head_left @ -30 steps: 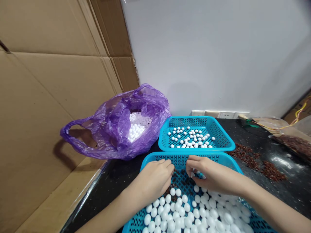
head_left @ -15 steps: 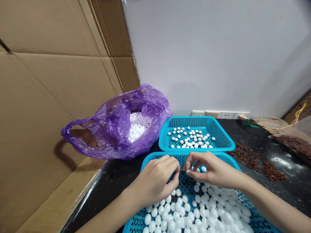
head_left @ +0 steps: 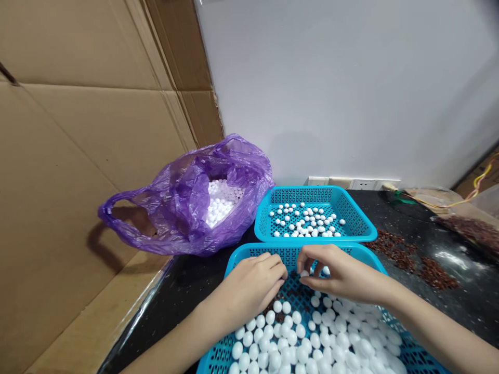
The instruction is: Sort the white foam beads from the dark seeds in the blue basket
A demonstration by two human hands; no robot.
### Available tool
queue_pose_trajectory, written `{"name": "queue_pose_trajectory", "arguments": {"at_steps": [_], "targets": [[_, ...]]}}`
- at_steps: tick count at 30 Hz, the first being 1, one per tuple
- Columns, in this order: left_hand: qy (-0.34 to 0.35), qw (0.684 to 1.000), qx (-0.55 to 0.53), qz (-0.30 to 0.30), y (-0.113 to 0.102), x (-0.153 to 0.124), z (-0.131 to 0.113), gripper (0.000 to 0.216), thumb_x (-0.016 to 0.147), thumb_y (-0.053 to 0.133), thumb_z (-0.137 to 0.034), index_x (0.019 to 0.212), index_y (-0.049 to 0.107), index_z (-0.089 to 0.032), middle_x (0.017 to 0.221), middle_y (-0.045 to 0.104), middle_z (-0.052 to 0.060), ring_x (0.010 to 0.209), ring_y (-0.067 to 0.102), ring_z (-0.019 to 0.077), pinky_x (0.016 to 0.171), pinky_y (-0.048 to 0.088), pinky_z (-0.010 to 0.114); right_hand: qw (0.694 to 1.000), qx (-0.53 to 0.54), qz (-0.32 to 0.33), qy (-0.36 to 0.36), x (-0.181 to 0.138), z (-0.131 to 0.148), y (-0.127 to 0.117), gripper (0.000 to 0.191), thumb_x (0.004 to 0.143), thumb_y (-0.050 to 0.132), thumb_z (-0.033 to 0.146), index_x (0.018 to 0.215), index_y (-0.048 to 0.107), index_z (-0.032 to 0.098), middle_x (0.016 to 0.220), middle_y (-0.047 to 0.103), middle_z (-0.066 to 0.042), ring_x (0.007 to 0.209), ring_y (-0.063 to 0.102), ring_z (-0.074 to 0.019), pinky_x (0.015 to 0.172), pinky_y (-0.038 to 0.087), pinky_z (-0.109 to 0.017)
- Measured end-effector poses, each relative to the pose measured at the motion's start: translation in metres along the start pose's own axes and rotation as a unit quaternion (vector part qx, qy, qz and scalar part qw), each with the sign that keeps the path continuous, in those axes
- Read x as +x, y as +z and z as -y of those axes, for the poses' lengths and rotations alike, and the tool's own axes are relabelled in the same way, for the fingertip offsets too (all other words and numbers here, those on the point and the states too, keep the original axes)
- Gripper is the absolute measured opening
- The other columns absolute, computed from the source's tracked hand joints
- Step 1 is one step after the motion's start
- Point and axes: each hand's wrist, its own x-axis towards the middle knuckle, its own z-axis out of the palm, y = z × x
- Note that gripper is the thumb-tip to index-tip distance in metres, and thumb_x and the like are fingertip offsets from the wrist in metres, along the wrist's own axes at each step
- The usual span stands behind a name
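Left hand (head_left: 253, 288) lowered, fingers curled into near basket (head_left: 249, 253); grip contents unclear. Right hand (head_left: 343, 275) pinches one bead (head_left: 304, 273) at basket's far end. Far basket (head_left: 364, 231) behind: few beads. Big heap (head_left: 296, 343) remains in near basket.

The two baskets, near (head_left: 249, 252) and far (head_left: 364, 224), are moulded turquoise plastic with a perforated mesh and a slight sheen, and the white balls (head_left: 288, 343) in them look smooth and matt. The purple bag (head_left: 183, 208) is thin, crinkled, glossy translucent plastic film beside plain matt brown cardboard (head_left: 78, 156). The bench (head_left: 460, 306) is black, polished and reflective under rough, dry brown crumbs (head_left: 393, 249), and the wall (head_left: 331, 88) is smooth, matt paint
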Motion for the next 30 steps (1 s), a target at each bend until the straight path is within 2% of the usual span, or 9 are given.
{"name": "queue_pose_trajectory", "arguments": {"at_steps": [3,6,13,19,25,30], "targets": [[0.044,0.999,-0.011,0.008,0.0007,-0.0012,0.0011,0.015,0.090,0.048,-0.016,0.096,0.062,-0.019,0.091,0.060,0.002,0.084,0.057,0.0170,0.072,0.043,0.028,1.000,-0.019,0.010,-0.003,0.0003,0.0014,-0.0002,0.014,0.080,0.053,0.007,0.087,0.056,0.019,0.086,0.062,0.000,0.073,0.056,-0.0113,0.064,0.047,-0.022],[0.064,0.998,-0.018,0.020,0.0025,-0.0027,0.0026,0.014,0.089,0.051,-0.017,0.094,0.064,-0.021,0.091,0.061,0.001,0.084,0.057,0.0163,0.072,0.042,0.027,0.999,-0.034,0.016,-0.006,0.0006,0.0018,-0.0002,0.014,0.080,0.054,0.007,0.086,0.056,0.019,0.085,0.062,0.001,0.073,0.056,-0.0111,0.065,0.046,-0.022],[0.075,0.997,-0.032,0.014,0.0082,-0.0031,0.0067,0.013,0.088,0.054,-0.018,0.090,0.066,-0.022,0.085,0.063,-0.001,0.082,0.058,0.0154,0.075,0.040,0.028,0.998,-0.045,0.034,-0.001,0.0005,0.0033,-0.0007,0.013,0.080,0.055,0.007,0.085,0.057,0.019,0.084,0.062,0.001,0.073,0.057,-0.0112,0.065,0.046,-0.022],[0.081,0.996,-0.024,0.037,0.0079,-0.0026,0.0069,0.006,0.085,0.059,-0.018,0.082,0.065,-0.021,0.083,0.064,-0.002,0.081,0.058,0.0155,0.074,0.039,0.029,0.998,-0.053,0.041,0.000,-0.0004,0.0032,-0.0005,0.013,0.079,0.057,0.007,0.085,0.057,0.019,0.084,0.063,0.001,0.072,0.057,-0.0109,0.064,0.045,-0.021],[0.079,0.996,-0.035,0.031,0.0063,-0.0024,0.0072,0.011,0.086,0.056,-0.016,0.080,0.064,-0.020,0.081,0.062,-0.001,0.080,0.059,0.0151,0.074,0.040,0.028,0.997,-0.058,0.044,0.003,-0.0002,0.0023,-0.0002,0.012,0.079,0.056,0.009,0.085,0.057,0.019,0.084,0.063,0.000,0.073,0.057,-0.0122,0.063,0.045,-0.023],[0.063,0.995,-0.042,0.058,0.0010,-0.0015,0.0019,0.012,0.087,0.051,-0.012,0.079,0.059,-0.017,0.083,0.060,0.000,0.079,0.058,0.0156,0.068,0.042,0.025,0.997,-0.059,0.050,0.003,-0.0001,0.0021,-0.0001,0.012,0.079,0.056,0.009,0.085,0.058,0.019,0.084,0.063,0.000,0.073,0.057,-0.0121,0.063,0.046,-0.022]]}}
